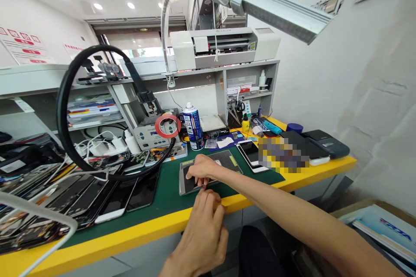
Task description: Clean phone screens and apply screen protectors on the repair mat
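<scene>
In the middle of the frame we see a dark flat piece (187,181), which lies on the left part of a grey perforated plate (232,163). The right hand (203,168), whose arm enters from the lower right of the frame, is over this piece; its fingers are bent and point down to it, but we cannot tell if they are clamped on it. Just below in the frame is the left hand (203,229), with its fingers curled and close together, near the right hand. We cannot tell if these fingers hold something.

The plate rests on a green mat (167,201), and the yellow table edge (146,233) runs below it. To the right of the plate we find a white-framed phone (251,153). Behind the plate, near the centre, stands a blue spray can (193,130), with a ring of red tape (158,126) just left of it. At the lower left, many phones and screens (87,199) lie close together, and a thick black hose (61,112) makes a loop there. In the upper middle, a white machine (182,52) sits on the shelf (275,82), and a lamp (279,11) reaches toward the upper right.
</scene>
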A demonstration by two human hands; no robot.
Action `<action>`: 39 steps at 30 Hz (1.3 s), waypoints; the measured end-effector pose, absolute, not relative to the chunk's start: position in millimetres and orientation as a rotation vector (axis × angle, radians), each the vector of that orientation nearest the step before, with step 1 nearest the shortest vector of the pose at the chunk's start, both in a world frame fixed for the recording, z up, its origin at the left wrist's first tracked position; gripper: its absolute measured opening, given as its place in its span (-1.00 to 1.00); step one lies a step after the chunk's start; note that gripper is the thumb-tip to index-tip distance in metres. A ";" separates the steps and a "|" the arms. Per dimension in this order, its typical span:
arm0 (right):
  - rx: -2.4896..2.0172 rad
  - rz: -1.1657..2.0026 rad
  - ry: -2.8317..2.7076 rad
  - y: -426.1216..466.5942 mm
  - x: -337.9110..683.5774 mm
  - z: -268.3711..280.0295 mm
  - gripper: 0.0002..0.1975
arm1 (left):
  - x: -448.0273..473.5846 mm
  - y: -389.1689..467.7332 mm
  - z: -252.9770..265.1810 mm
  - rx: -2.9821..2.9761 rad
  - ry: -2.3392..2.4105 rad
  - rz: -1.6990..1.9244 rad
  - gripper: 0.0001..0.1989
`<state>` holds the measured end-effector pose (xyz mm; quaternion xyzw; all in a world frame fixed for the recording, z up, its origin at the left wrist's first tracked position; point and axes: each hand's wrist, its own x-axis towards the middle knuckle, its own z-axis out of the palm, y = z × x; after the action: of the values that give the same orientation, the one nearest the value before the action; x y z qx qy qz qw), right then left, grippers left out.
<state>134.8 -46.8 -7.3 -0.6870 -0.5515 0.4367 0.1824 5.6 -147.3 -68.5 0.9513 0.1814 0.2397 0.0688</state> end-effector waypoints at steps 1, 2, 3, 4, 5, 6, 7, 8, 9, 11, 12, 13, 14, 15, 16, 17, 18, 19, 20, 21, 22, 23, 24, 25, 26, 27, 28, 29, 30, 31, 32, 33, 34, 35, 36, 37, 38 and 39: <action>-1.945 1.213 -1.575 -47.0 134.3 -6.0 -0.71 | 7.6 -147.8 -67.3 2.879 0.565 0.711 -0.79; -1.950 1.192 -1.599 -47.3 133.6 -4.9 -0.70 | 9.3 -148.4 -66.0 2.893 0.585 0.694 -0.80; -1.950 1.175 -1.622 -47.6 132.9 -4.2 -0.70 | 10.9 -149.3 -64.8 2.902 0.608 0.678 -0.82; -1.949 1.169 -1.637 -47.9 132.2 -3.7 -0.70 | 12.3 -150.2 -63.7 2.908 0.634 0.659 -0.83; -1.947 1.169 -1.648 -48.2 131.5 -3.4 -0.70 | 13.5 -151.0 -62.6 2.911 0.657 0.640 -0.84; -1.943 1.171 -1.655 -48.4 130.8 -3.4 -0.70 | 14.5 -151.8 -61.7 2.914 0.680 0.626 -0.85; -1.939 1.173 -1.659 -48.6 130.3 -3.6 -0.70 | 15.4 -152.3 -61.0 2.917 0.698 0.618 -0.85; -1.935 1.176 -1.659 -48.8 130.0 -3.8 -0.70 | 16.2 -152.7 -60.5 2.922 0.711 0.613 -0.86; -1.931 1.180 -1.656 -48.9 129.7 -4.1 -0.70 | 16.8 -153.0 -60.1 2.929 0.722 0.609 -0.86; -1.919 1.192 -1.643 -49.0 129.8 -4.6 -0.70 | 18.1 -153.0 -59.5 2.943 0.750 0.600 -0.86; -1.914 1.202 -1.636 -48.9 130.0 -4.8 -0.69 | 18.7 -152.9 -59.2 2.949 0.766 0.595 -0.86; -1.909 1.213 -1.627 -48.7 130.2 -4.8 -0.70 | 19.5 -152.8 -58.8 2.955 0.785 0.589 -0.86; -1.905 1.225 -1.619 -48.5 130.6 -4.7 -0.70 | 20.3 -152.6 -58.3 2.960 0.803 0.583 -0.86; -1.902 1.238 -1.611 -48.4 130.9 -4.6 -0.71 | 21.1 -152.4 -57.6 2.967 0.817 0.578 -0.86; -1.897 1.253 -1.602 -48.3 131.3 -4.4 -0.71 | 21.9 -152.2 -56.9 2.975 0.828 0.574 -0.86; -1.888 1.269 -1.594 -48.1 131.8 -4.2 -0.71 | 22.6 -152.0 -56.0 2.984 0.837 0.569 -0.86; -1.871 1.286 -1.587 -48.0 132.5 -3.9 -0.70 | 23.2 -151.9 -55.1 2.992 0.846 0.564 -0.85; -1.844 1.305 -1.583 -47.8 133.5 -3.7 -0.70 | 23.8 -151.8 -54.4 2.998 0.852 0.558 -0.85; -1.810 1.320 -1.584 -47.5 134.9 -3.4 -0.70 | 24.2 -151.7 -53.7 3.001 0.856 0.554 -0.85; -1.771 1.326 -1.589 -47.1 136.8 -3.0 -0.69 | 24.5 -151.7 -53.3 3.001 0.858 0.554 -0.85; -1.733 1.317 -1.600 -46.5 139.3 -2.2 -0.69 | 24.7 -151.8 -53.1 2.999 0.858 0.559 -0.85; -1.701 1.291 -1.616 -45.9 142.3 -0.9 -0.69 | 24.9 -152.0 -53.2 2.995 0.857 0.568 -0.85; -1.678 1.248 -1.635 -45.5 145.9 1.1 -0.68 | 25.1 -152.2 -53.4 2.991 0.852 0.578 -0.84; -1.663 1.189 -1.660 -45.5 149.9 3.8 -0.68 | 25.2 -152.4 -53.8 2.987 0.848 0.587 -0.84; -1.653 1.115 -1.690 -46.2 154.4 7.5 -0.67 | 25.3 -152.6 -54.2 2.982 0.846 0.593 -0.84; -1.644 1.030 -1.728 -47.7 158.9 11.9 -0.67 | 25.5 -152.8 -54.6 2.978 0.845 0.593 -0.84; -1.638 0.930 -1.773 -50.1 163.4 16.9 -0.67 | 25.7 -153.1 -55.0 2.975 0.846 0.588 -0.84; -1.632 0.819 -1.826 -53.6 167.4 22.2 -0.68 | 26.0 -153.3 -55.2 2.973 0.848 0.584 -0.84; -1.629 0.699 -1.885 -58.0 170.7 27.5 -0.70 | 26.2 -153.5 -55.4 2.969 0.850 0.580 -0.84; -1.627 0.576 -1.948 -63.2 173.0 32.2 -0.73 | 26.5 -153.7 -55.7 2.964 0.855 0.580 -0.84; -1.623 0.462 -2.018 -69.1 174.3 36.0 -0.78 | 26.7 -153.9 -56.0 2.960 0.860 0.581 -0.84; -1.617 0.362 -2.094 -75.4 174.4 38.5 -0.82 | 26.8 -154.1 -56.4 2.956 0.864 0.583 -0.83; -1.608 0.275 -2.175 -81.7 173.6 39.4 -0.86 | 26.8 -154.2 -56.9 2.952 0.868 0.585 -0.83; -1.598 0.201 -2.257 -87.9 172.1 38.9 -0.88 | 26.6 -154.4 -57.6 2.947 0.872 0.589 -0.81; -1.588 0.135 -2.338 -93.6 170.1 36.9 -0.88 | 26.5 -154.5 -58.3 2.943 0.874 0.596 -0.79; -1.579 0.076 -2.414 -98.5 167.9 33.8 -0.88 | 26.3 -154.6 -59.0 2.936 0.873 0.604 -0.76; -1.571 0.023 -2.483 -102.5 165.9 30.0 -0.87 | 26.0 -154.6 -59.6 2.925 0.871 0.613 -0.73; -1.563 -0.024 -2.543 -105.5 164.2 26.0 -0.87 | 25.9 -154.7 -60.0 2.912 0.869 0.622 -0.68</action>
<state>164.2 -105.5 26.0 -0.5220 -0.8493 -0.0080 0.0781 25.9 -154.7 -60.0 0.9386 0.2802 0.2004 0.0196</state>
